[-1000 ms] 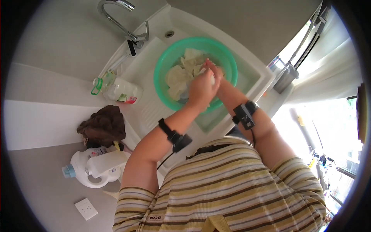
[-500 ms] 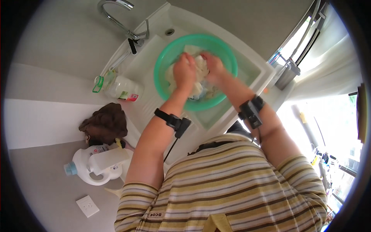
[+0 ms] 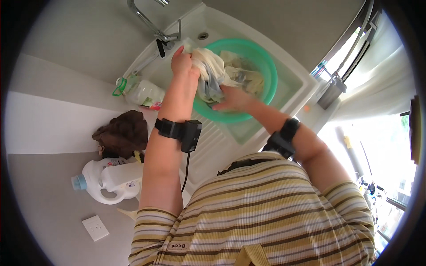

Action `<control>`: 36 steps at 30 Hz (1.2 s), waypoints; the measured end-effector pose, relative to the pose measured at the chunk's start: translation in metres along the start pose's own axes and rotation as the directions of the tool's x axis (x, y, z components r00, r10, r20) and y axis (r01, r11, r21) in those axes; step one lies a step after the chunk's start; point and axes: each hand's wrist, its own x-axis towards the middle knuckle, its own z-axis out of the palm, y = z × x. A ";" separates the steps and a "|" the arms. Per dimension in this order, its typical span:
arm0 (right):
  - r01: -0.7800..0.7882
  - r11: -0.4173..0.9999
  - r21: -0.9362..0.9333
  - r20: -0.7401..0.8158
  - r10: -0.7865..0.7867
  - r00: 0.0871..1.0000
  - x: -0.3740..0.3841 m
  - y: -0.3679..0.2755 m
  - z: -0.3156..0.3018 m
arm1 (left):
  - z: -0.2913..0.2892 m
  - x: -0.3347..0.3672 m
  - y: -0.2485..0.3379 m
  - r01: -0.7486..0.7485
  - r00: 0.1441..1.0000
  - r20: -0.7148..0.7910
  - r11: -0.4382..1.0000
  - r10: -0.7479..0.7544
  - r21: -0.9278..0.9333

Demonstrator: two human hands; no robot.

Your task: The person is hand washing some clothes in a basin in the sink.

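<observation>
A wet cream cloth with grey-blue patches (image 3: 208, 66) is lifted at the left side of a green basin (image 3: 274, 84). My left hand (image 3: 183, 64) is closed on the cloth's upper end, above the basin's left rim. Below it, my right hand (image 3: 237, 99) has its fingers apart, resting against the cloth's lower folds and gripping nothing I can see. More pale wet cloth (image 3: 253, 82) lies in the water in the basin. What kind of garment these are cannot be told.
The basin stands in a white sink (image 3: 290, 73) with a ribbed washboard slope (image 3: 213, 141). A chrome tap (image 3: 151, 24) rises at the far left. Along the left are a clear bottle (image 3: 144, 94), a brown cloth bundle (image 3: 124, 133) and a white detergent jug (image 3: 93, 179).
My left hand has moved left and up out of the basin's middle, pulling the cloth with it. My right hand has shifted lower and its fingers have spread.
</observation>
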 end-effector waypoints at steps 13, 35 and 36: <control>0.016 0.609 0.793 -0.249 0.300 0.921 0.070 -0.016 -0.134 | 0.002 0.000 0.110 -0.176 0.980 0.077 0.979 0.184 -0.107; 0.076 0.961 0.266 0.050 -0.093 0.994 0.025 -0.042 -0.033 | -0.029 -0.022 0.015 0.130 0.983 -0.091 0.950 -0.162 -0.284; 0.137 0.960 0.243 -0.052 -0.128 0.990 0.022 -0.048 -0.017 | -0.027 -0.022 0.016 0.154 0.982 -0.060 0.939 -0.181 -0.307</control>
